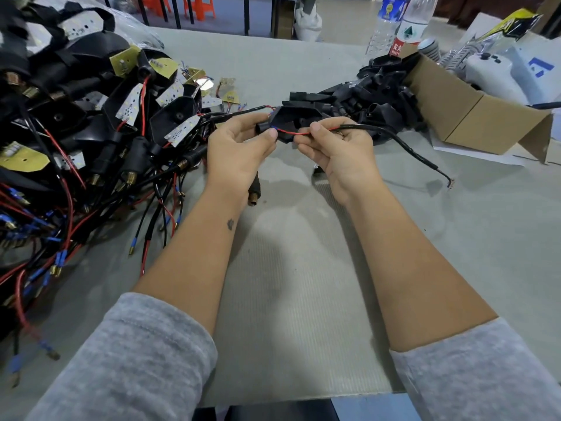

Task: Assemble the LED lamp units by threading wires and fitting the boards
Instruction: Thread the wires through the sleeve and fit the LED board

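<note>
- Holding a black lamp housing up over the grey table, mid-frame, between both hands. Only the head view here.
- Left hand grips the housing's left end, fingers curled round its short round neck; thumb tip sits right at the spot where the red wire meets the housing.
- Right hand pinches the red wire between thumb and fingers, just right of the housing.
- Long axis of the housing runs left-right across the view, neck end toward the left hand, wider angular body toward the right.
- Red wire runs roughly level along that same axis, then joins a black sheathed cable that leaves the right hand, droops right and down onto the table, bare stripped end lying there.
- Second thin black lead with red/blue ends sticks out left from the housing top.
- Left side: big pile of wired units, black housings, white LED strips, yellow boards, red/black wires with blue-sleeved brass terminals.
- Behind the hands: heap of bare black housings, touching a cardboard box.
- Far right: two clear water bottles. One label blue with a yellow emblem, other white/red with a green triangle and Chinese characters; text too small to read.
</note>
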